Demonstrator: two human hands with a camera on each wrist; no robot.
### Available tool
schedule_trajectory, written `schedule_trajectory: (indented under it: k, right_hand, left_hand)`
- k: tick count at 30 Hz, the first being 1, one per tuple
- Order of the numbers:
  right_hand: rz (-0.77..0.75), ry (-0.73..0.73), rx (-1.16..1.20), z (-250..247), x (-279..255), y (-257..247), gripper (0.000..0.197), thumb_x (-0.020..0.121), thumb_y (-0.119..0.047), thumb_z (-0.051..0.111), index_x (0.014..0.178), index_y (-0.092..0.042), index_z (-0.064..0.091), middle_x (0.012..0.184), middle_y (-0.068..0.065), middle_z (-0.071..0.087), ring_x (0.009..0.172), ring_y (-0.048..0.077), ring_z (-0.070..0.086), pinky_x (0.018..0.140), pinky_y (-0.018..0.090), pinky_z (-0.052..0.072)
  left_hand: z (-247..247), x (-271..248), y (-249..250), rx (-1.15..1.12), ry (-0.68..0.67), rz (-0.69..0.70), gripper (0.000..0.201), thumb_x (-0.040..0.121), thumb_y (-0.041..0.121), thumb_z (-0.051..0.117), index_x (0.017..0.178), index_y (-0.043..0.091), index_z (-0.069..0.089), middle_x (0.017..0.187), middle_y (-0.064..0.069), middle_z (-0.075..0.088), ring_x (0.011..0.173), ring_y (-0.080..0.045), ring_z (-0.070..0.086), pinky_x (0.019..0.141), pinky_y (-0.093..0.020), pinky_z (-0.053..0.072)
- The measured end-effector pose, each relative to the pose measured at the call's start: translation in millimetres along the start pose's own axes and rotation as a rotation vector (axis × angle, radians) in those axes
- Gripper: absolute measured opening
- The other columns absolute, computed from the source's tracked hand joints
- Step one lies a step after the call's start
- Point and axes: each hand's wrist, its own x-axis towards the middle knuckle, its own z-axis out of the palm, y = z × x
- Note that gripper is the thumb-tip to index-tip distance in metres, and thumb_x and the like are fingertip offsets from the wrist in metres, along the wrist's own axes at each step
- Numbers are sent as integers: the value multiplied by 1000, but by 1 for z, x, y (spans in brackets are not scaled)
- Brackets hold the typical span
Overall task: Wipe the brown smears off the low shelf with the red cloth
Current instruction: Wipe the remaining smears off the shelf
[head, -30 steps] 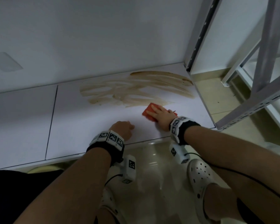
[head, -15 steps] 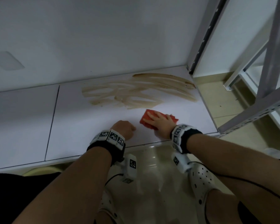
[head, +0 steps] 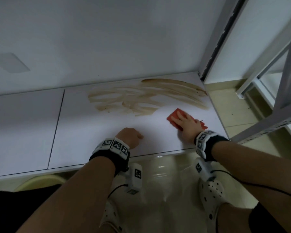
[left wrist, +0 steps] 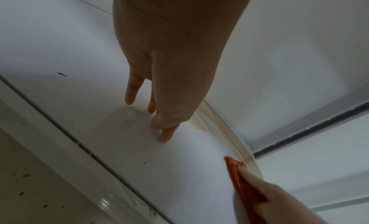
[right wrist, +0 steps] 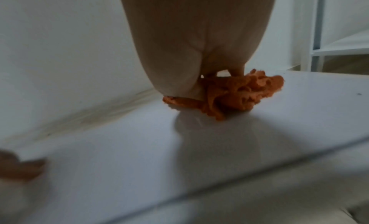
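Brown smears streak the back right part of the low white shelf. The red cloth lies on the shelf just in front of the smears' right half. My right hand presses flat on it with straight fingers. From the right wrist view, the cloth bunches out from under the palm. My left hand rests on bare shelf left of the cloth and holds nothing. Its fingertips touch the surface in the left wrist view, where the cloth and smears also show.
A grey metal rack upright stands at the shelf's back right corner, with a slanted brace off its right end. A seam splits the shelf on the left. My feet in white clogs stand on tiled floor below.
My right hand has slid the cloth to the right along the shelf, away from the left hand. The near right tip of the smears looks shorter. The left hand stays put.
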Motion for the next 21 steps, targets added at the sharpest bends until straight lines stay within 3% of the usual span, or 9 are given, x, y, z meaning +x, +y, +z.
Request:
schedule_trajectory:
  k: [4, 7, 11, 17, 19, 21]
  right_hand:
    - [-216, -20, -121, 14, 10, -44, 75, 88, -14, 47, 148, -43, 12, 160, -10, -5, 148, 19, -4, 116, 58, 8]
    - [-270, -58, -153, 9, 31, -74, 75, 90, -14, 48, 149, -42, 10, 159, -9, -8, 148, 20, -5, 116, 56, 9]
    - [-219, -54, -112, -10, 54, -60, 76, 92, -11, 47, 150, -39, 7, 159, -7, -10, 148, 19, -8, 115, 58, 16]
    - [95, -75, 22, -28, 41, -1, 73, 94, -15, 43, 150, -36, 2, 159, -3, -12, 148, 20, -9, 114, 60, 15]
    - [85, -57, 12, -19, 25, -4, 77, 91, -14, 45, 149, -40, 2, 159, -5, -11, 148, 21, -8, 113, 62, 16]
    - [-26, -26, -33, -3, 12, -23, 78, 89, -16, 47, 149, -42, 4, 160, -7, -9, 148, 21, -8, 114, 60, 14]
  left_hand:
    - [-5, 0, 0, 81, -1, 29, 46, 100, 11, 31, 141, 27, 46, 152, 1, 35, 140, -20, 32, 118, -29, 23]
    - [-6, -1, 0, 115, -10, 37, 48, 99, 9, 30, 141, 28, 43, 153, 0, 34, 141, -19, 32, 118, -30, 23]
    - [-2, -1, -5, 47, -27, 42, 49, 98, 5, 33, 141, 25, 45, 154, -1, 32, 143, -19, 28, 120, -30, 19]
    - [-5, 4, -12, 32, -63, 73, 51, 98, 4, 31, 142, 26, 43, 156, 1, 25, 145, -18, 22, 120, -29, 14]
    - [-5, 7, -13, 25, -47, 71, 51, 97, 4, 31, 140, 27, 46, 155, 2, 30, 144, -17, 27, 120, -28, 18]
    - [-5, 9, -13, 36, -30, 66, 51, 97, 4, 32, 137, 29, 49, 152, 3, 35, 141, -17, 32, 119, -28, 22]
